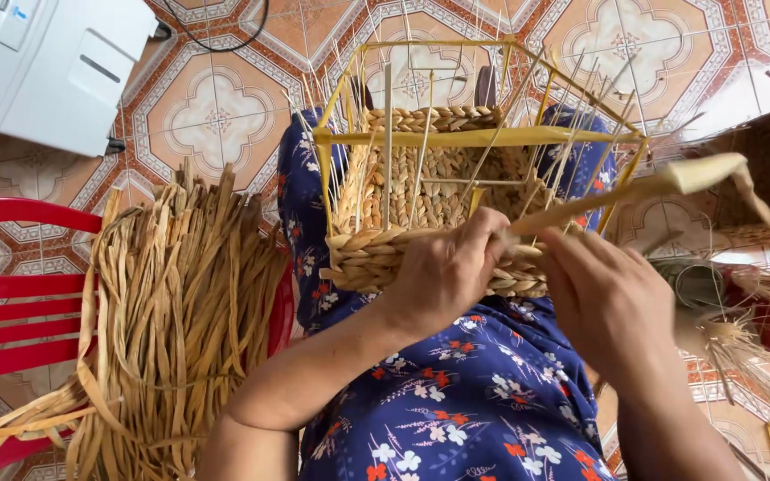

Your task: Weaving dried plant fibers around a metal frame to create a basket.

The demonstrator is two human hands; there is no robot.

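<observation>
Braced on the lap, the half-woven straw basket on its yellow wire frame (438, 200) is steadied by the left hand (446, 272) gripping its braided rim, while just beside it the right hand (603, 298) pinches the flat dried straw strand (634, 190) taut.

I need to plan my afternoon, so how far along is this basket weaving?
Done: braided rows wrap the lower part of the basket on its yellow wire frame. In hand: the left hand presses the braid at the near edge while the right hand holds a flat strand. Left: bare upright stakes above the weave, and a bundle of unused strands.
</observation>
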